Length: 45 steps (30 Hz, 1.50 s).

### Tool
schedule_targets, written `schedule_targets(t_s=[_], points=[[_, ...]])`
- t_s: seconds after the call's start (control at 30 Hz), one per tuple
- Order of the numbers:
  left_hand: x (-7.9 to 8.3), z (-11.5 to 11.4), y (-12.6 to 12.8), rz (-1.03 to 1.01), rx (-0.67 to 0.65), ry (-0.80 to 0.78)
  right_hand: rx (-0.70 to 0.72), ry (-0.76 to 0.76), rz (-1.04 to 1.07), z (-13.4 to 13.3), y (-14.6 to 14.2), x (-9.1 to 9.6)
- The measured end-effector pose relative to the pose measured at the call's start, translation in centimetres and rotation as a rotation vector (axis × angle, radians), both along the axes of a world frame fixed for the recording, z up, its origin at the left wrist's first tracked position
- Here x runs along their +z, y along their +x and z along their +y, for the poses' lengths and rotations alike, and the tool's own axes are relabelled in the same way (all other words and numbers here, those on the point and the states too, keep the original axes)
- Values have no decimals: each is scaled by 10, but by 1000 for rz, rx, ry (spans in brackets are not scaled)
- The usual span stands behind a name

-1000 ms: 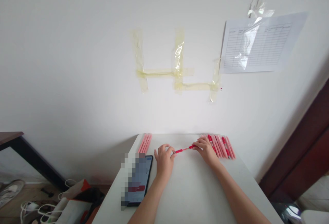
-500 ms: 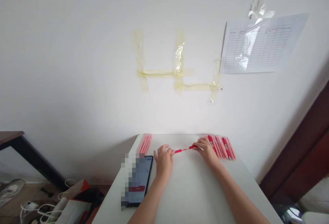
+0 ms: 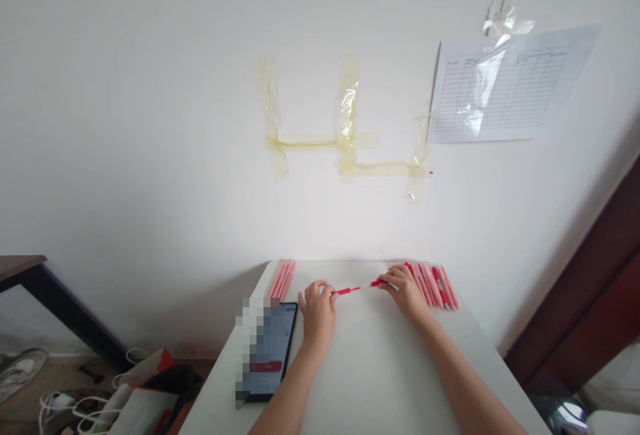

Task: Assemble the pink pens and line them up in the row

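Note:
A thin red pen (image 3: 356, 288) stretches between both my hands above the white table (image 3: 370, 368). My left hand (image 3: 319, 312) pinches its left end with curled fingers. My right hand (image 3: 404, 290) grips its right end, fingers closed round it. Right of that hand lies a row of several pink and red pens (image 3: 434, 284), touching its knuckles. A small bunch of pink pens (image 3: 282, 278) lies at the table's back left corner.
A tablet (image 3: 273, 350) with a lit screen lies at the table's left edge, beside my left forearm. The wall behind carries yellowed tape strips (image 3: 345, 142) and a printed sheet (image 3: 503, 85). Cables and bags (image 3: 125, 398) sit on the floor at the left.
Both hands have barely shifted; the pen between them sits slightly higher and my left fingers have closed on its end.

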<state>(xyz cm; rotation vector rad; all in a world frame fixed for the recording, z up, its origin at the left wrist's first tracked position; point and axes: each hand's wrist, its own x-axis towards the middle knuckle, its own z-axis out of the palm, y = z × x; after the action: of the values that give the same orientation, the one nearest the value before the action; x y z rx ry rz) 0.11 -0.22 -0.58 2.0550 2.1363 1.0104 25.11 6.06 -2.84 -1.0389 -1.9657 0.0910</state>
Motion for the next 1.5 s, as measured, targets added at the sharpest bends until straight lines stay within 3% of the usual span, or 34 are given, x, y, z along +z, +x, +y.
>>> schedule_targets(t_s=[0.67, 1.13, 1.5], points=[[-3, 6, -6, -33, 79, 92, -91, 25, 39, 0, 11, 5], [-1, 0, -6, 161, 181, 26, -109, 31, 26, 2, 10, 3], [-1, -3, -4, 249, 180, -31, -86, 2, 35, 1, 10, 3]])
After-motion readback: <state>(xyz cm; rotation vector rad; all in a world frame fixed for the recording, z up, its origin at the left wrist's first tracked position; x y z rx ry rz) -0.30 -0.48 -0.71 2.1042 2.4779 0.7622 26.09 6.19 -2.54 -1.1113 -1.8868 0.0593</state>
